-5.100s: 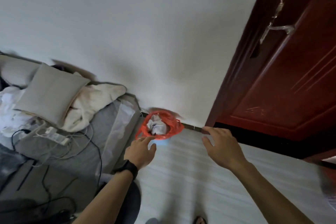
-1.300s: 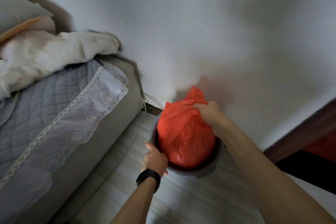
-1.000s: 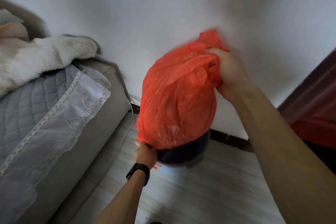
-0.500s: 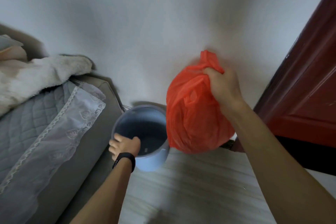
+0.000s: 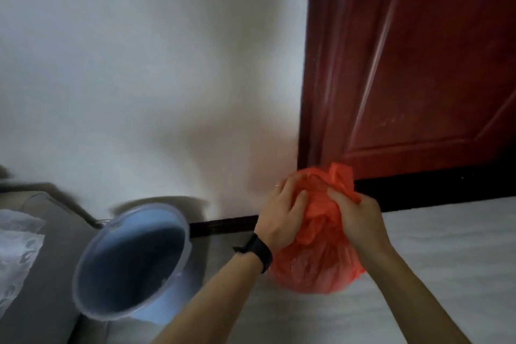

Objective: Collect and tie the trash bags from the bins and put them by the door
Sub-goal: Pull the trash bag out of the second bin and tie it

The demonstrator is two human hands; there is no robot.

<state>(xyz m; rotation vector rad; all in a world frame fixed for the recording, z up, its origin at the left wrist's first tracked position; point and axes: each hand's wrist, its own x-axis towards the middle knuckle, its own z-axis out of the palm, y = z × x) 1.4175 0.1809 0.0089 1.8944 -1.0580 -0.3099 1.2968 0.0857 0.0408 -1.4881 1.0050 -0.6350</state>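
Our left hand [image 5: 282, 215] and right hand [image 5: 360, 220] clutch the bag [image 5: 315, 265] by its neck, clear of the bin [image 5: 131, 260], low beside the door [image 5: 418, 64]. Tying's on, we reckon; next needs a tight knot.

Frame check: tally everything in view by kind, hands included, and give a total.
orange trash bag: 1
blue bin: 1
hands, left hand and right hand, both gripping the bag: 2
red door: 1
black wristband: 1
grey sofa: 1
lace cover: 1
Total: 8
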